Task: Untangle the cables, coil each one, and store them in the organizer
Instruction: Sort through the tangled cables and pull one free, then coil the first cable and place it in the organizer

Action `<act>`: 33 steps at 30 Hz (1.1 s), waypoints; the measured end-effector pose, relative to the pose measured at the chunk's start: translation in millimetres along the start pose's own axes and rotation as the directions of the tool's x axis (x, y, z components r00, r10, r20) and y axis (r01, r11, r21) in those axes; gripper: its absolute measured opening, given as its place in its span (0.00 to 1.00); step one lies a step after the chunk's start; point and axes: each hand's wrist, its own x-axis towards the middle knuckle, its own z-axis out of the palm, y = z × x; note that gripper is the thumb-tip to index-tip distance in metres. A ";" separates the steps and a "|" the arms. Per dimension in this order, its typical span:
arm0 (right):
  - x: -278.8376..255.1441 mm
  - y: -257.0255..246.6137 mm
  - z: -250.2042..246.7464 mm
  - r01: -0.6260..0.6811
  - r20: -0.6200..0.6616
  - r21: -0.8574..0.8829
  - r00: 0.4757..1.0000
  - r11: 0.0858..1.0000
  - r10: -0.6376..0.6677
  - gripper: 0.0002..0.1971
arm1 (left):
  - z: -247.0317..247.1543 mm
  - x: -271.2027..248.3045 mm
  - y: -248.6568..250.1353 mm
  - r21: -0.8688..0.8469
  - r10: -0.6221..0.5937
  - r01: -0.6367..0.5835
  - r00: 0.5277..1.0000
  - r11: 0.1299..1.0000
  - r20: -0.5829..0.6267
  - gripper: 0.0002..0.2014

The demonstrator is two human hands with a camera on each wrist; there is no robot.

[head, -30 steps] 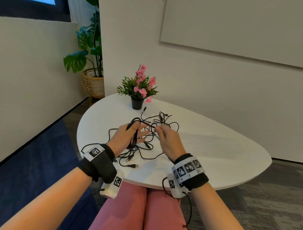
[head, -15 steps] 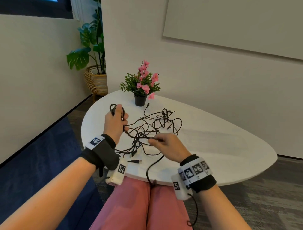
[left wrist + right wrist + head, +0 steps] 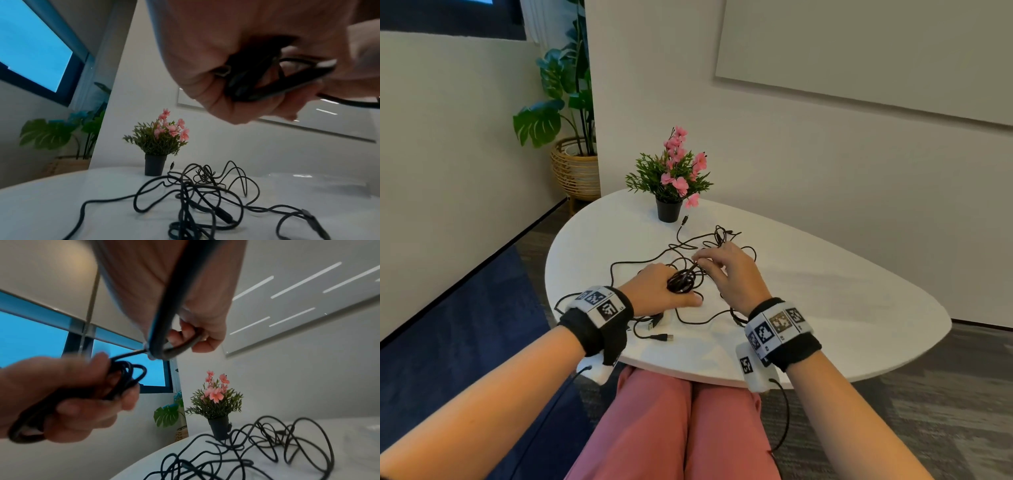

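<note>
The left hand (image 3: 654,291) grips a small coil of black cable (image 3: 681,282) just above the white table (image 3: 825,308), while the right hand (image 3: 729,270) pinches the strand feeding into it. To coil well, I judge the right hand should lay each loop the same size and draw slack gently from the tangle of black cables (image 3: 709,246). It sprawls thin and knotted near the potted pink flowers (image 3: 674,178); no organizer is visible.
</note>
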 end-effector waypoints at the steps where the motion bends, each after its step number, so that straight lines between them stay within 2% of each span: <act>1: -0.7 0.3 2.3 -0.017 -0.019 0.034 1.000 0.999 0.017 0.10 | -0.7 -1.5 -0.9 -0.030 -0.007 0.008 1.000 1.000 0.013 0.20; 3: -0.4 1.6 5.8 -0.073 -0.054 0.094 0.995 0.993 0.078 0.09 | -3.6 -6.6 4.4 -0.246 0.007 -0.008 1.000 0.969 -0.003 0.13; 4: -0.9 2.6 7.3 -0.111 -0.051 0.111 0.992 0.988 0.118 0.10 | -5.4 -9.6 8.8 -0.393 0.010 -0.022 0.999 0.919 -0.032 0.12; 6: -4.0 6.1 13.5 -0.186 0.011 0.112 0.983 0.976 0.186 0.13 | -9.4 -12.1 15.3 -0.630 -0.037 -0.048 0.992 0.776 -0.121 0.13; 9: -12.7 6.9 25.1 -0.198 0.123 0.023 0.973 0.980 0.194 0.15 | -10.2 -7.3 14.8 -0.835 -0.159 -0.087 0.966 0.544 -0.205 0.15; 11: -15.6 3.3 30.7 -0.157 0.160 -0.053 0.973 0.986 0.164 0.14 | -8.8 -3.0 14.3 -0.900 -0.246 -0.104 0.943 0.422 -0.224 0.15; 13: -17.0 -2.5 34.2 -0.122 0.200 -0.092 0.970 0.988 0.138 0.14 | -9.3 0.9 15.2 -0.920 -0.310 -0.119 0.919 0.374 -0.244 0.17; 15: -20.1 -7.7 37.6 -0.071 0.278 -0.162 0.954 0.984 0.114 0.17 | -11.9 3.3 18.5 -0.944 -0.338 -0.118 0.914 0.309 -0.225 0.19; 18: -26.4 -14.7 43.9 0.005 0.414 -0.245 0.905 0.970 0.100 0.20 | -10.3 2.2 24.9 -0.960 -0.397 -0.106 0.894 0.260 -0.207 0.14; 21: -27.0 -22.4 45.3 0.052 0.516 -0.270 0.851 0.961 0.099 0.23 | -5.5 2.3 23.5 -0.936 -0.472 -0.094 0.844 0.339 -0.256 0.11; 23: -25.8 -27.1 37.9 0.119 0.551 -0.261 0.833 0.958 0.047 0.22 | -7.1 6.3 12.5 -0.872 -0.505 -0.089 0.785 0.482 -0.359 0.11; 25: -22.2 -32.1 23.9 0.167 0.521 -0.209 0.853 0.963 -0.035 0.17 | -10.5 9.3 0.5 -0.740 -0.474 -0.027 0.752 0.672 -0.458 0.14; 26: -19.3 -33.7 16.1 0.172 0.493 -0.173 0.867 0.970 -0.066 0.14 | -10.3 8.9 -3.1 -0.641 -0.428 0.019 0.760 0.767 -0.489 0.16; 28: -12.6 -34.4 2.1 0.189 0.449 -0.133 0.887 0.973 -0.111 0.12 | -6.1 5.6 -2.6 -0.422 -0.303 0.077 0.811 0.903 -0.500 0.20; 31: -4.8 -29.2 -9.4 0.197 0.357 -0.091 0.922 0.976 -0.153 0.10 | -0.8 2.0 7.9 -0.228 -0.173 0.079 0.887 0.970 -0.428 0.24; 33: -1.4 -23.0 -13.3 0.149 0.283 0.011 0.948 0.989 -0.146 0.07 | 1.2 -0.8 12.8 -0.186 -0.137 0.077 0.931 0.980 -0.338 0.29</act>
